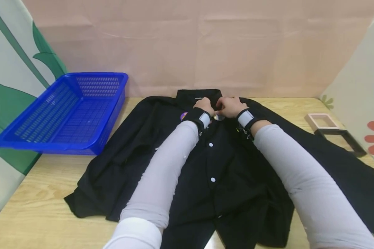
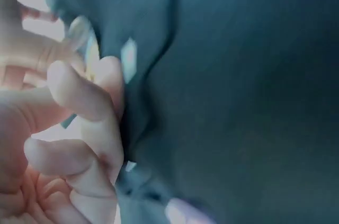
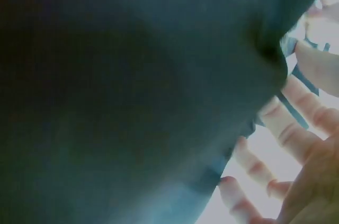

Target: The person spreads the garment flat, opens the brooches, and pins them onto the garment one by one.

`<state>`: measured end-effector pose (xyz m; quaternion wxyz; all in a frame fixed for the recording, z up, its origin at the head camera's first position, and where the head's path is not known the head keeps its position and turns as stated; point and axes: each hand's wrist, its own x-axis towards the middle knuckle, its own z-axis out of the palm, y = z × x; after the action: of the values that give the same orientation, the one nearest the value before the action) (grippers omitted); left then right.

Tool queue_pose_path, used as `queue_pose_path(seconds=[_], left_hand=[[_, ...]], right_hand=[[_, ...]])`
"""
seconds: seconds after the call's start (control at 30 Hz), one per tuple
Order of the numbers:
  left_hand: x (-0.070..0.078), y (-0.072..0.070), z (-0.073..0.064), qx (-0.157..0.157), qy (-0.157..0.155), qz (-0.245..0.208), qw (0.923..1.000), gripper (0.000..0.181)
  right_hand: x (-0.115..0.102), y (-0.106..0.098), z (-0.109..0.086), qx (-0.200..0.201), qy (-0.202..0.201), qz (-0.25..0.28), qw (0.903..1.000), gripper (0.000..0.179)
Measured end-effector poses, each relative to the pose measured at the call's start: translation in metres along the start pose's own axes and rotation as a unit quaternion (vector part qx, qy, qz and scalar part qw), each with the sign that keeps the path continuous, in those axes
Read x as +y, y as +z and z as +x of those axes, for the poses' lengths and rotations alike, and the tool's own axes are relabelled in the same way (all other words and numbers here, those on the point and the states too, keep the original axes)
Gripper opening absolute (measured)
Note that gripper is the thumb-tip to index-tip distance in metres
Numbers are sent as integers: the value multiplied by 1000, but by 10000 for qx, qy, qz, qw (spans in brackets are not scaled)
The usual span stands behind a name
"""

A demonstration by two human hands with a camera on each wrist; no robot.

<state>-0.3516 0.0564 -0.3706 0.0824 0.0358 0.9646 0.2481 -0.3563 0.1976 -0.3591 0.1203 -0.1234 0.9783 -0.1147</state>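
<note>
A black button-up shirt (image 1: 190,166) lies spread front up, its collar at the far side. Just below the collar my left hand (image 1: 204,105) grips the shirt front with curled fingers. Beside it my right hand (image 1: 231,106) pinches a round shiny badge (image 1: 219,116) against the cloth. In the left wrist view that badge (image 2: 91,49) stands edge-on at the fingertips, near a white button (image 2: 128,60). My right fingers (image 3: 288,128) reach along the lifted cloth edge in the right wrist view. A purple round badge (image 1: 183,116) sits on the shirt beside my left wrist.
A blue plastic basket (image 1: 93,147) stands on the left of the wooden table (image 1: 50,193). A pale square frame (image 1: 310,119) and a black one (image 1: 355,143) lie at the right, close to the shirt's sleeve. Behind the table hangs a pinkish backdrop (image 1: 174,45).
</note>
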Motion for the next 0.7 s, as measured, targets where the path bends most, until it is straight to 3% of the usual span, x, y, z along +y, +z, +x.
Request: queue_pose_path(seconds=[0.07,0.2,0.33,0.43,0.57,0.63,0.7], left_hand=[[-6,-11,-2,1,2,-130,9999,27],[-25,-48,-13,-104,94,-503,9986,24],[-53,-80,-25,116,337,-322,9988,23],[-76,-84,-29,55,681,79,9976,22],[-101,-74,-31,-713,1225,553,9884,33],[-108,-68,-30,-1006,1317,709,9836,38],[-111,-64,-27,-1041,1300,868,9822,40]], right_hand=[[6,-3,-1,-32,-209,-5,9998,37],[17,-19,-7,78,-907,229,9956,30],[24,-36,-7,93,-1403,225,9898,25],[27,-36,-7,-37,-1585,151,9872,31],[22,-26,-10,-488,-1527,-42,9871,41],[18,-20,-11,-733,-1407,-305,9869,44],[15,-16,-9,-863,-1281,-593,9862,44]])
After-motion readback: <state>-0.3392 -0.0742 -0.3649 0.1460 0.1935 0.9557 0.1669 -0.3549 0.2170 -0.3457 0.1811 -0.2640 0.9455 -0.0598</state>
